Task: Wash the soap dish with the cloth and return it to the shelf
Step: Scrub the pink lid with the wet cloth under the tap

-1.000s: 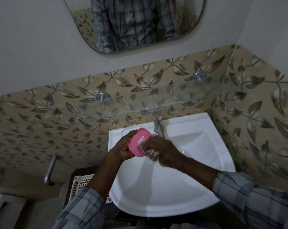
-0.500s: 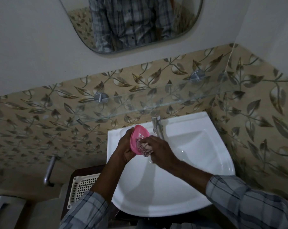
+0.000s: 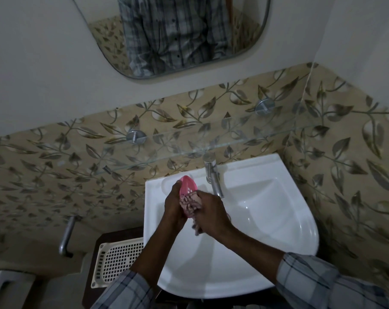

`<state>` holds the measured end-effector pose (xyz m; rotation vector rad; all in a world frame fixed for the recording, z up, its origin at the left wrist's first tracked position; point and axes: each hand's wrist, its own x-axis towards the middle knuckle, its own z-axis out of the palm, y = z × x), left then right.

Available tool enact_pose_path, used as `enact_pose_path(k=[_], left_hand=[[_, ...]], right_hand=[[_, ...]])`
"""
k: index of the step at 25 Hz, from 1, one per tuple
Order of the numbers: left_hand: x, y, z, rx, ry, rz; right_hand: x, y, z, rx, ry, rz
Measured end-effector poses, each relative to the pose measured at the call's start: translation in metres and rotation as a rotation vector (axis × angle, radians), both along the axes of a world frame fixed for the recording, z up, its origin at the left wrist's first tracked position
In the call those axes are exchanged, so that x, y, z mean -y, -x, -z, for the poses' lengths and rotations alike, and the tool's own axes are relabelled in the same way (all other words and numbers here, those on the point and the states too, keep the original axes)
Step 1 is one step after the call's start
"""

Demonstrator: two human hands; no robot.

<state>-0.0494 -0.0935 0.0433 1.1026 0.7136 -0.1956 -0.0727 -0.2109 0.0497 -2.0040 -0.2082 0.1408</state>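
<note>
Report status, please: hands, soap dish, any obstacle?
Left hand grips pink soap dish over sink. Right hand holds cloth against it. No obstacle seen at shelf.

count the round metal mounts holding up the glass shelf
2. The left mount is on the tiled wall, up and left of the sink; the right mount is up and right of the tap. None looks hidden.

Glass shelf [image 3: 189, 148] across the leaf-patterned tiled wall, carried on two round metal brackets [image 3: 135, 137], just above the back of the white corner sink [image 3: 300, 219]; chrome tap [image 3: 211, 172] upright on the sink's back rim, under the shelf's front edge; to the left and lower, dark wooden surface [image 3: 104, 238], partly tucked beneath the sink's rim; cream perforated plastic basket [image 3: 117, 262] lying flat on that surface, its right end hidden under the sink
</note>
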Motion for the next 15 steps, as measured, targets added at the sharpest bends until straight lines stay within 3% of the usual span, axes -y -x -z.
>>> enact_pose_path(k=[3, 7, 11, 13, 15], left_hand=[[0.012, 0.014, 0.008, 0.155, -0.159, 0.009], [0.006, 0.011, 0.023, 0.24, -0.23, -0.058], [0.017, 0.025, 0.028, 0.357, -0.191, -0.029], [0.015, 0.029, 0.033, 0.373, -0.258, 0.023], [0.013, 0.032, 0.033, 0.383, -0.461, 0.102]], right_hand=[[-0.011, -0.018, -0.021, -0.279, -0.177, 0.208], [0.003, 0.003, -0.021, -0.321, -0.119, 0.051], [0.001, -0.023, -0.032, -0.49, -0.459, 0.271], [0.005, -0.041, -0.039, -0.467, -0.457, 0.28], [0.01, -0.04, -0.045, -0.381, -0.304, 0.168]])
